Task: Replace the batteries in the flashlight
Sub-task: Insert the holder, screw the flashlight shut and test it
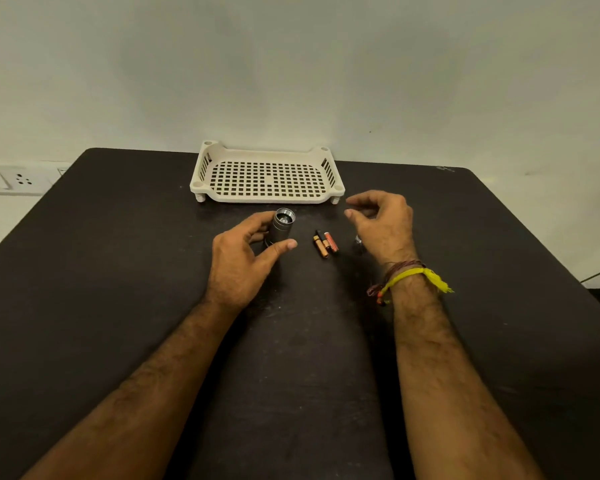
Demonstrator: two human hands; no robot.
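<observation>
On a dark surface (125, 271) before a pale wall, a person's left hand (237, 268) curls around a small metal flashlight (281, 226), its lens end pointing toward twelve o'clock; thumb and fingers (286, 245) sit loosely about the barrel, and whether they grip it or merely steady it cannot be told. At three o'clock from the flashlight lie the batteries (325, 243), a small cluster side by side, touching. The right hand (385, 226) hovers past them, fingers (355, 202) bent and narrowly parted, holding nothing that shows. A perforated plastic tray (267, 155) sits at twelve o'clock, nothing visible in it. The work appears to be at the swap stage, with cells out on the surface; the next move likely calls for pinching up one battery and matching its polarity to the open barrel. The flashlight's rear end is hidden behind the left hand, and a small shiny object (358, 240) under the right palm, possibly the cap, is too obscured to identify.
</observation>
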